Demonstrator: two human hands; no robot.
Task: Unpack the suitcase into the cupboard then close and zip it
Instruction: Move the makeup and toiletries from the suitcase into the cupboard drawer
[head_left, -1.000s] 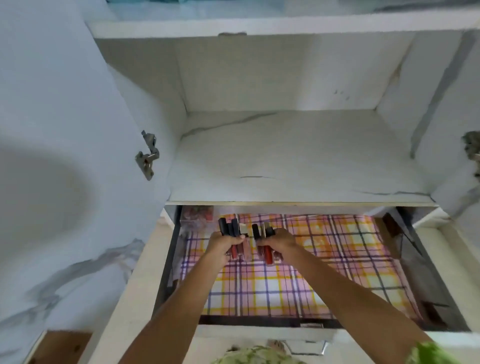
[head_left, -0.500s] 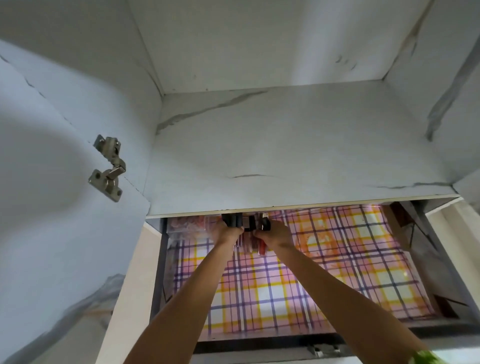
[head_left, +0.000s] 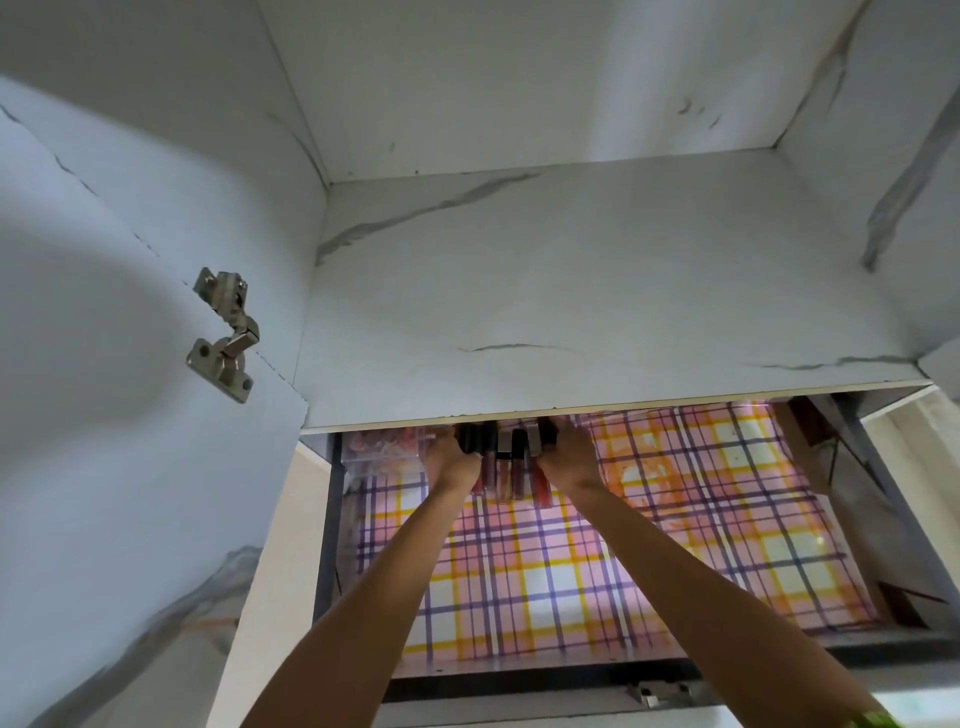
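Both hands have pushed further back into the drawer (head_left: 779, 551), nearly under the shelf (head_left: 571, 312) edge now. My left hand (head_left: 453, 462) and right hand (head_left: 567, 460) are clamped on the two sides of a bunch of lip gloss tubes (head_left: 511, 467), caps up, squeezed together so none drop (suitcase not in view). Aim looks like parking them at the back, just beside the clear box (head_left: 387, 449) in the left corner. Box holds something pinkish, can't tell what. Drawer has a plaid liner (head_left: 597, 582).

Soft daylight, dim bluish cupboard walls; broad blurry shadow on left door (head_left: 104, 364); wide-angle bending at edges; slight softness.
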